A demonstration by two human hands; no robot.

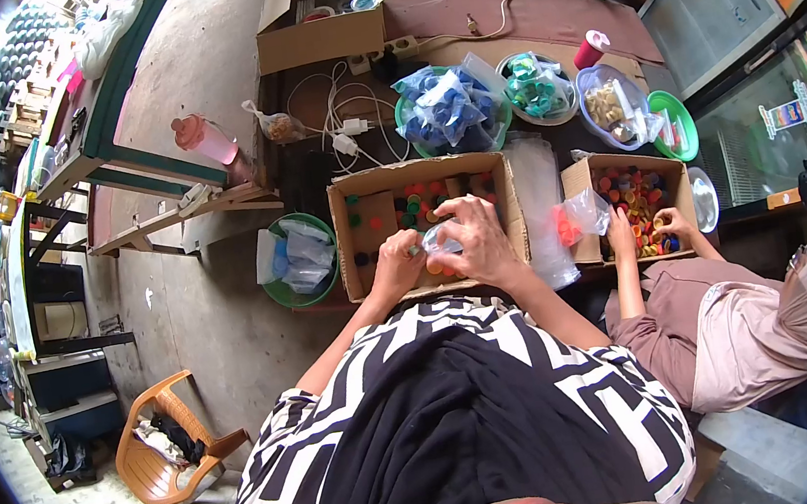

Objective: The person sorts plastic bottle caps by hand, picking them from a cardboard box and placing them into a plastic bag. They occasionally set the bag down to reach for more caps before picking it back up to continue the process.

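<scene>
A cardboard box (514, 200) stands before me with orange, red and green bottle caps (413, 205) inside. Over its near half, my left hand (397, 265) pinches the edge of a small clear plastic bag (439, 239). My right hand (479, 245) curls over the other side of this bag with fingers bent. What the bag holds is too small to make out. Flat clear plastic bags (541, 205) lie in a stack just right of the box.
On my right a co-worker's hands (621, 235) reach into another box (588, 247) of colourful caps. Beyond are a basin of blue bagged caps (450, 110), a bowl of green ones (538, 84) and white cables (346, 128). A green basin (280, 292) stands left.
</scene>
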